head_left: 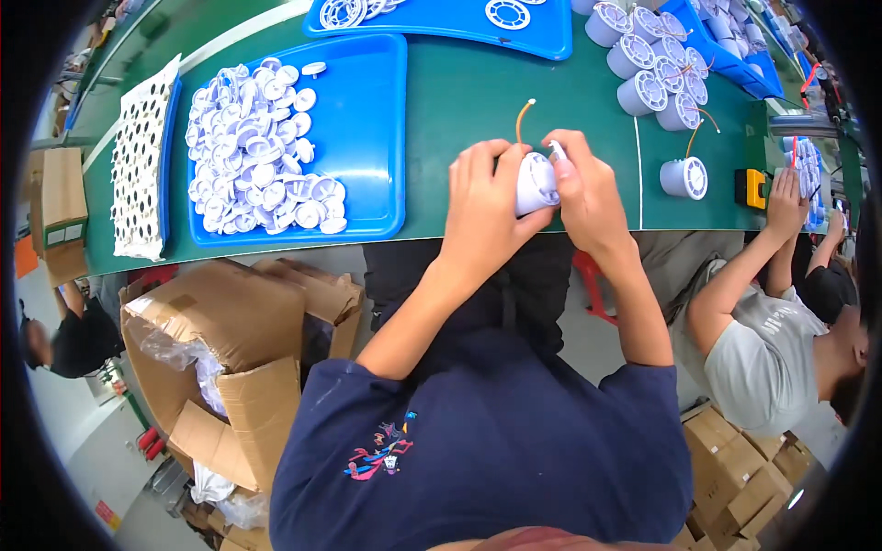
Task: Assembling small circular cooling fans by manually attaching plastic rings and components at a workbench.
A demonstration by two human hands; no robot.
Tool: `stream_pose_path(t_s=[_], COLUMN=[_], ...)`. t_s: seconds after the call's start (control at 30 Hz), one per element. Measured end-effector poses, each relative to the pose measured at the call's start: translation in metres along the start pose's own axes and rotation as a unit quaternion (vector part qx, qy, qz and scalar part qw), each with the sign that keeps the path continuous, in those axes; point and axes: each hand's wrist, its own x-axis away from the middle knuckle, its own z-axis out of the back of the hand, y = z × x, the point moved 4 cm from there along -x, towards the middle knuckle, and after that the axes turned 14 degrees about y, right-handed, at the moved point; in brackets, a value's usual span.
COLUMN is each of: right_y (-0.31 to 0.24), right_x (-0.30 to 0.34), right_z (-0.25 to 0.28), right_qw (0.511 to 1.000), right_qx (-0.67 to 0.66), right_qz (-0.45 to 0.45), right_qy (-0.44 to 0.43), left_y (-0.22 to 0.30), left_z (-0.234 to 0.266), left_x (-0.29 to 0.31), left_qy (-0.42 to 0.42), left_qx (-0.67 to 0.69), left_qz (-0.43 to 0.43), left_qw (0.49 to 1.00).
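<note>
Near the table's front edge, my left hand [487,188] is closed around a white cylindrical housing [535,186], its thumb along the lower side. An orange wire [522,119] with a pale tip rises from behind the fingers. Against the same housing, on its right, my right hand [590,193] is closed in a pinch. A small white piece [555,149] shows between its thumb and forefinger; its full shape is hidden. To the right, a similar white housing [684,178] with a slotted ring face and a wire lies apart on the green table [459,87].
On the left, a blue tray [367,197] holds many small white round caps [253,147]. Another blue tray [441,23] at the back carries slotted white rings. Several finished-looking housings [643,92] cluster at the back right. A yellow-black object [751,188] lies near a co-worker's hand [785,204].
</note>
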Motion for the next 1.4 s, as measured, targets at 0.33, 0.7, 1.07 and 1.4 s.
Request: stream_pose_path(t_s=[0.33,0.7,1.07,1.4], right_y=[0.022,-0.05,-0.074,-0.239], right_x=[-0.011,0.016,-0.023,-0.386], right_z=[-0.011,-0.02,0.019,0.152], right_qw=[0.934,0.971,0.971,0.714], right_qx=[0.292,0.136,0.02,0.057], right_qz=[0.173,0.194,0.206,0.474], right_qy=[0.113,0.028,0.124,0.513], left_y=[-0.022,-0.031,-0.016,-0.027], left_z=[0.015,0.019,0.023,0.02], left_x=[0.012,0.023,0.02,0.004], left_qy=[0.031,0.051,0.017,0.01], left_qx=[0.02,0.096,0.097,0.102], left_qz=[0.045,0.002,0.02,-0.005], left_qw=[0.998,0.994,0.995,0.995])
